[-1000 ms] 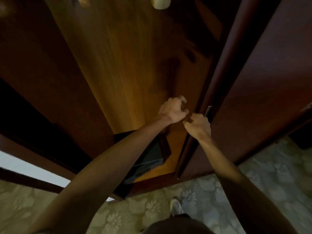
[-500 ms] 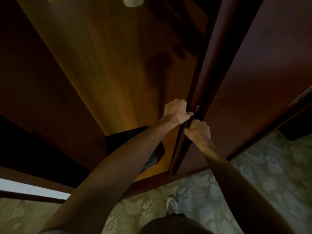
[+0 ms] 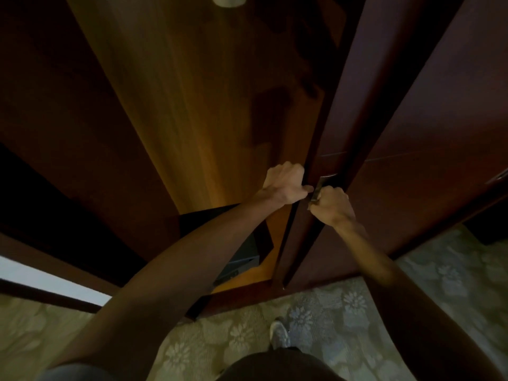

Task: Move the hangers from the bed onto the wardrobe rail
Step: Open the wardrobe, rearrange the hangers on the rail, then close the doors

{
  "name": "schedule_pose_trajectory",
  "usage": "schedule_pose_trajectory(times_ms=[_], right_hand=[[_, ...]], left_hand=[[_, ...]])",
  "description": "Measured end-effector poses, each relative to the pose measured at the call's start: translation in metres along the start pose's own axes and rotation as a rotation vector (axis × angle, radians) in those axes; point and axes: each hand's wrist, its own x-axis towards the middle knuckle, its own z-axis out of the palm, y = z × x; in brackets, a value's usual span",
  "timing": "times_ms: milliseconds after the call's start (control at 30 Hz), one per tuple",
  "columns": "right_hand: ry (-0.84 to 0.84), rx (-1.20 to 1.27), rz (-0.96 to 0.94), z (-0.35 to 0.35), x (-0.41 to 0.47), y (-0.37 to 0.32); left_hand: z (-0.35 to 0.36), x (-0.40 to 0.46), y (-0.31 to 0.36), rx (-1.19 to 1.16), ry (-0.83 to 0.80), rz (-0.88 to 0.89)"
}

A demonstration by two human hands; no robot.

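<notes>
No hangers and no rail show in the head view. I stand at the wardrobe, whose lit wooden inside (image 3: 192, 105) is open in front of me. A dark red-brown wardrobe door (image 3: 338, 111) stands nearly edge-on to me. My left hand (image 3: 284, 184) grips that door's edge, fingers curled round it. Just right of it, my right hand (image 3: 331, 206) grips the door's metal handle (image 3: 320, 185). The two hands almost touch.
A dark box (image 3: 242, 254) sits on the wardrobe floor, partly behind my left arm. Another dark door panel (image 3: 439, 133) stands at the right. A pale round object (image 3: 228, 0) is at the top edge. Floral carpet (image 3: 343, 303) and my shoe (image 3: 279, 334) lie below.
The door has swung leftward across the opening with both hands on it. My left hand went from beside the edge to gripping it. Less of the dark box shows.
</notes>
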Motion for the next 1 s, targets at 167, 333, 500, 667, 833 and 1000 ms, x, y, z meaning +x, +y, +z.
schedule_pose_trajectory(times_ms=[167,333,500,667,833,1000], right_hand=[[-0.013,-0.071,-0.078,0.007,-0.005,-0.009],[-0.031,-0.077,-0.13,0.014,-0.011,-0.025],[-0.062,-0.099,-0.183,0.024,-0.021,-0.046],[-0.093,-0.11,-0.243,0.035,-0.032,-0.072],[-0.12,-0.127,-0.273,0.051,-0.044,-0.102],[-0.147,-0.137,-0.314,0.066,-0.057,-0.13]], left_hand=[[-0.006,-0.01,-0.015,0.008,-0.022,-0.018],[-0.016,-0.023,-0.033,0.051,-0.072,-0.058],[-0.023,-0.041,-0.053,0.068,-0.093,-0.078],[-0.034,-0.064,-0.078,0.04,-0.125,-0.12],[-0.044,-0.089,-0.104,-0.011,-0.151,-0.177],[-0.057,-0.116,-0.13,-0.077,-0.172,-0.218]])
